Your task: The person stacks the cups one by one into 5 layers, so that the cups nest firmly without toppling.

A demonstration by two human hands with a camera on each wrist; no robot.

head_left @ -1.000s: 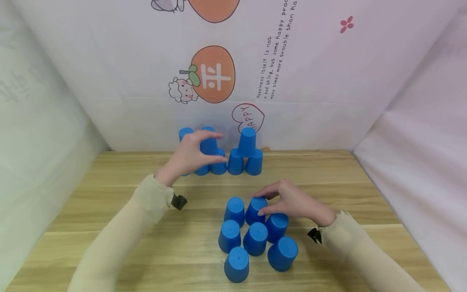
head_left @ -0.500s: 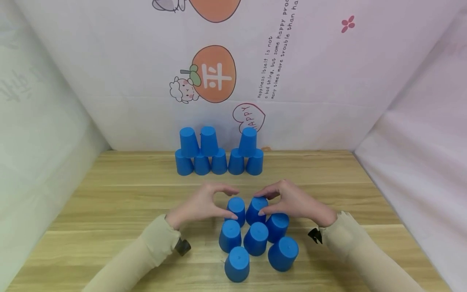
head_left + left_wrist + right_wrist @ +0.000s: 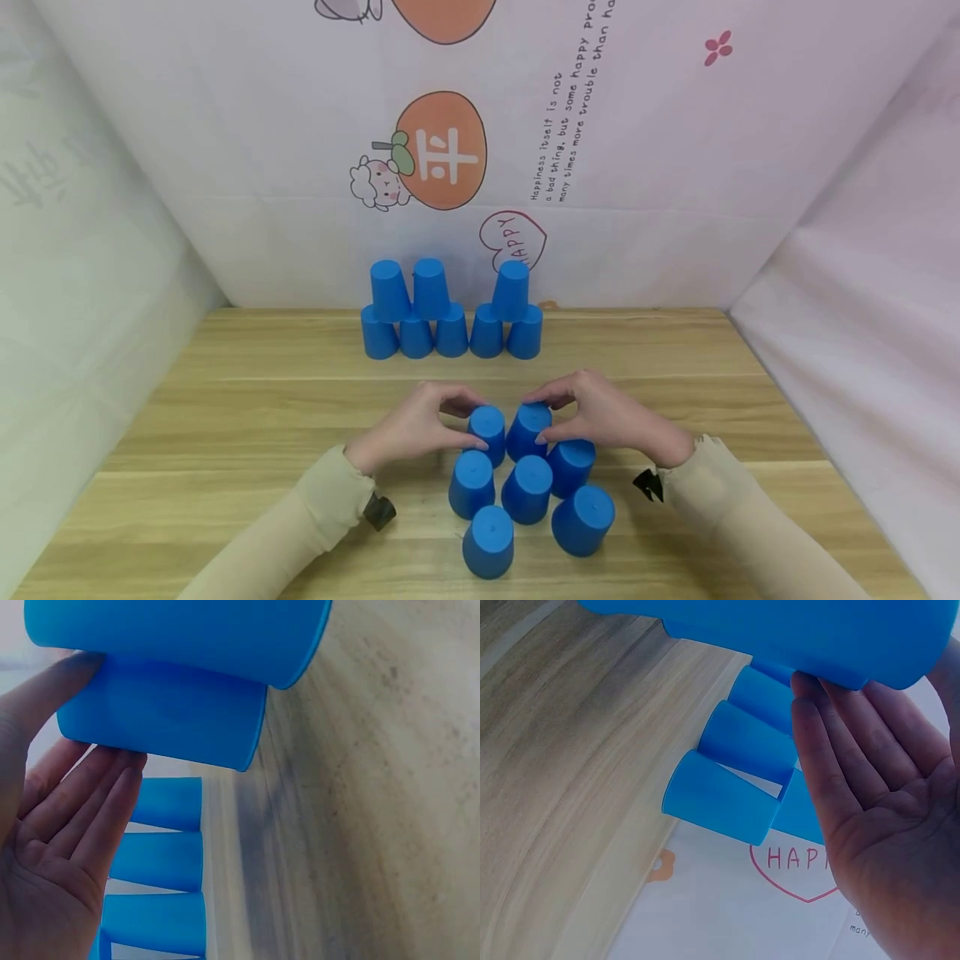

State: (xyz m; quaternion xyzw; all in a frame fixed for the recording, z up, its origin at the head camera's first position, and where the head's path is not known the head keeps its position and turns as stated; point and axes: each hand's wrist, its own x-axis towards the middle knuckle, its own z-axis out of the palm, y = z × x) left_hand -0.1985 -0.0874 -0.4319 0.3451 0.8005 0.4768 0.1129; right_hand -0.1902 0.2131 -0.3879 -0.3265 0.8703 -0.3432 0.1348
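Several upside-down blue cups stand in a cluster on the near part of the table. My left hand [image 3: 420, 425] holds the rear left cup [image 3: 487, 427] of this cluster between thumb and fingers; the left wrist view shows the fingers [image 3: 82, 802] against its side. Just beside it, my right hand [image 3: 607, 414] grips the rear right cup [image 3: 528, 429], thumb in front and fingers behind. Both held cups stand upside down among the others. Close in front are a left cup [image 3: 472, 485], a middle cup [image 3: 527, 492] and a right cup [image 3: 572, 468].
Nearer me stand two more cups, a left one [image 3: 488, 543] and a right one [image 3: 582, 522]. At the back, a row of blue cups [image 3: 452, 333] carries a second layer: two cups on the left and one cup [image 3: 512, 292] on the right. Behind hangs a printed white cloth [image 3: 637, 258].
My left hand has come from the back row toward me and right, and its fingers have closed round the rear left cup. My right hand has stayed at its cup.
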